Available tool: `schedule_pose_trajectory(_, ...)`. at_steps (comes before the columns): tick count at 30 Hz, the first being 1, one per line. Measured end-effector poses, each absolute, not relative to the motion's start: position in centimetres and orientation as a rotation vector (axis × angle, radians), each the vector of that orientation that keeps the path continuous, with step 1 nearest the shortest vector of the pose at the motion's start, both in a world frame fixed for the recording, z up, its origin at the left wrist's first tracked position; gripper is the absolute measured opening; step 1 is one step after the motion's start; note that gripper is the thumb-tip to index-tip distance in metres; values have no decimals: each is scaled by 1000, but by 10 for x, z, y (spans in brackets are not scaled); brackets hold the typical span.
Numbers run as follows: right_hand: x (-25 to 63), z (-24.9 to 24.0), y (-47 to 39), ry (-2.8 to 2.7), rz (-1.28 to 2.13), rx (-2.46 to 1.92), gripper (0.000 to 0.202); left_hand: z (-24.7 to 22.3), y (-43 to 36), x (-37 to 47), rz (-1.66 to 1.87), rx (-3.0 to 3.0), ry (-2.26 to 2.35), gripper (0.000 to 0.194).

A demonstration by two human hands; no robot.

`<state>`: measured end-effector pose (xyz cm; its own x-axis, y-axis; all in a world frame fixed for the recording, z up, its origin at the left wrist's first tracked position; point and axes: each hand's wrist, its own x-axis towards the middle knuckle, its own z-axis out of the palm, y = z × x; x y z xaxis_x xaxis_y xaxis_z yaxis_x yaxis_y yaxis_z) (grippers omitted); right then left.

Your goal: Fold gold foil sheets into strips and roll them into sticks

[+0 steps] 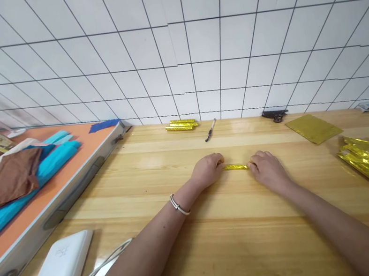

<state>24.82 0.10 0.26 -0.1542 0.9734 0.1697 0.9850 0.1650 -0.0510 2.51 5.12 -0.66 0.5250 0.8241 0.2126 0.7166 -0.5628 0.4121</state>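
Beyond my hands, shiny gold foil rolls (181, 124) and a black-tipped pen (211, 130) lie near the tiled wall (176, 49); my left hand (209, 171) and right hand (269, 169) pinch a narrow crinkled gold foil strip (235, 166) at the wooden tabletop (195, 240).

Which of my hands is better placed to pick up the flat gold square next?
Probably your right hand: it's nearer the flat gold square, with bare tabletop between them. Your left hand sits farther away. Both grip the thin gold strip, though.
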Motion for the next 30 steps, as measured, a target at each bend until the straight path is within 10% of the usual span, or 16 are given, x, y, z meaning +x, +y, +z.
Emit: schedule_pose_trajectory(30, 275, -18, -16, -2320, -173, -1419, 20, -6, 45, 9, 485, 2791, 1161, 8)
